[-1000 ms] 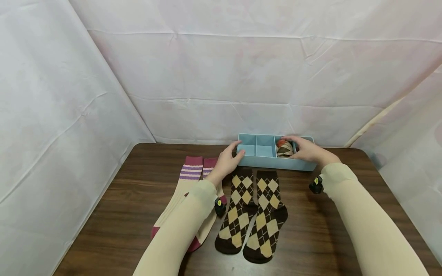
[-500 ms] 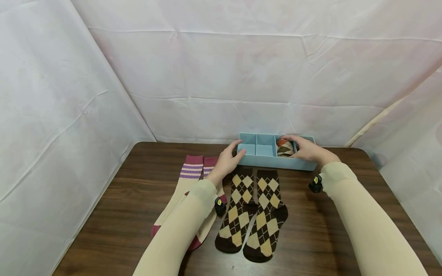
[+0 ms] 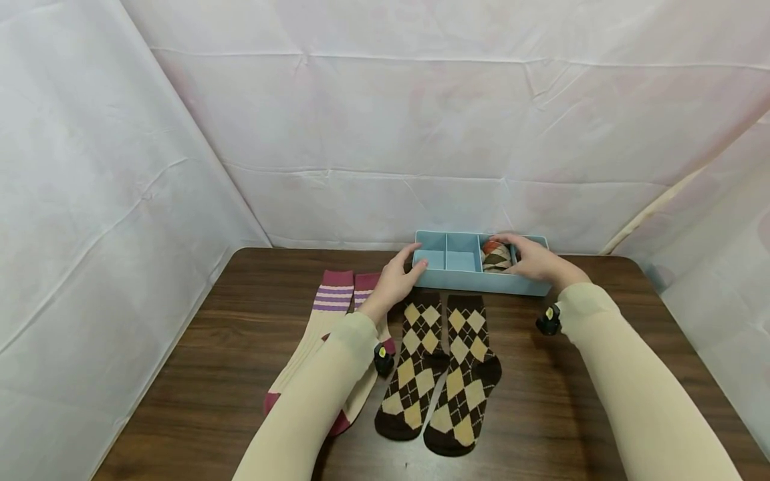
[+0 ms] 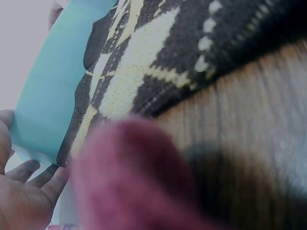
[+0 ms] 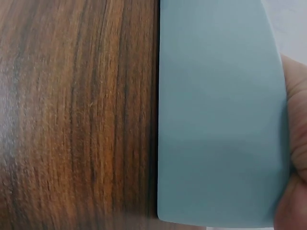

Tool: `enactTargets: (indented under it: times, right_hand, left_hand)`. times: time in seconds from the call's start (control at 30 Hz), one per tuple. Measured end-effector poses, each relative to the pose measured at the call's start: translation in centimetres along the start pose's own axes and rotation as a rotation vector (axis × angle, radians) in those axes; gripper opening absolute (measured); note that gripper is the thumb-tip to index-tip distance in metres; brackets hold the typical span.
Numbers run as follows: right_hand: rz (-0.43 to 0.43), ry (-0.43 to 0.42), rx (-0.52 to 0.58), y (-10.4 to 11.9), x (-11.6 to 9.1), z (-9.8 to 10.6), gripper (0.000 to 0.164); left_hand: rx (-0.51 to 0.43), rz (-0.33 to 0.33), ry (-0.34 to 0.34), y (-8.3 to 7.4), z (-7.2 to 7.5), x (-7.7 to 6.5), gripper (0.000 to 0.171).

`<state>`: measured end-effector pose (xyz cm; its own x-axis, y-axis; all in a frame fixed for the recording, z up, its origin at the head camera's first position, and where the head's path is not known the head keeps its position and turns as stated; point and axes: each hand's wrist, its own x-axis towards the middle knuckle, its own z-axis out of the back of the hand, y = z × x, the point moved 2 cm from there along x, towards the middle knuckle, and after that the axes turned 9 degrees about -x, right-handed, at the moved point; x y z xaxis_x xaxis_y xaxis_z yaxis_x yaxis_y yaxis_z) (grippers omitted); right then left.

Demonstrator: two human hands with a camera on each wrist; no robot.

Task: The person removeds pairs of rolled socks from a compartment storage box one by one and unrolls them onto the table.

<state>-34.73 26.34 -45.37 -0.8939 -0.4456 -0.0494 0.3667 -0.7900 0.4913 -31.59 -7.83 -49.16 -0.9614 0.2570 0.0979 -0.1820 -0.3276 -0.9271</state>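
Observation:
Near the table's far edge stands a light blue divided box (image 3: 481, 281), its front wall filling much of the right wrist view. My left hand (image 3: 392, 282) touches the box's left end, fingers mostly straight in the left wrist view. Over a right-hand compartment, my right hand (image 3: 534, 262) curls its fingers and thumb about a rolled-up pair of socks (image 3: 496, 258), patterned in orange, cream and green. Part of that roll is hidden by the hand. In front of the box lie two flat brown argyle socks (image 3: 462, 374).
Cream socks (image 3: 303, 341) with maroon cuffs and purple stripes lie flat on the left, partly beneath my left forearm. The wooden table (image 3: 204, 374) is enclosed by pale cloth (image 3: 373, 120) at the back and sides. Two left compartments (image 3: 460, 260) show bare floors.

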Motion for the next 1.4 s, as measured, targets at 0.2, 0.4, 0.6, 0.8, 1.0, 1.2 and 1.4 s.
enactTargets:
  times: [0.2,0.4,0.6,0.8,1.0,1.2,1.4]
  right_hand:
    - [-0.026,-0.051,0.059,-0.4,-0.3,-0.2,0.086]
    - [-0.047,-0.151,0.181,-0.6,-1.1,0.1,0.086]
    - [-0.033,-0.288,0.276,-0.3,-2.2,0.5,0.082]
    - [0.049,-0.359,0.363,1.7,-4.4,2.2,0.084]
    - [0.16,-0.427,0.446,3.9,-6.5,3.3,0.087]
    - [0.235,-0.452,0.532,5.1,-8.2,1.8,0.085]
    - [0.331,-0.438,0.691,5.9,-9.3,-0.3,0.082]
  left_hand:
    - [0.007,-0.009,-0.005,-0.1,-0.2,-0.1,0.064]
    - [-0.001,-0.009,-0.005,-0.1,-0.4,-0.2,0.063]
    - [-0.002,0.007,-0.01,-0.2,-0.6,-0.4,0.063]
    - [0.005,0.009,0.007,-0.2,-0.8,-0.4,0.064]
    - [-0.016,-0.005,0.003,-0.2,-0.8,-0.1,0.063]
    - [-0.002,-0.007,0.014,-0.1,-0.7,0.0,0.064]
    - [-0.008,-0.007,0.009,-0.1,-0.4,0.0,0.062]
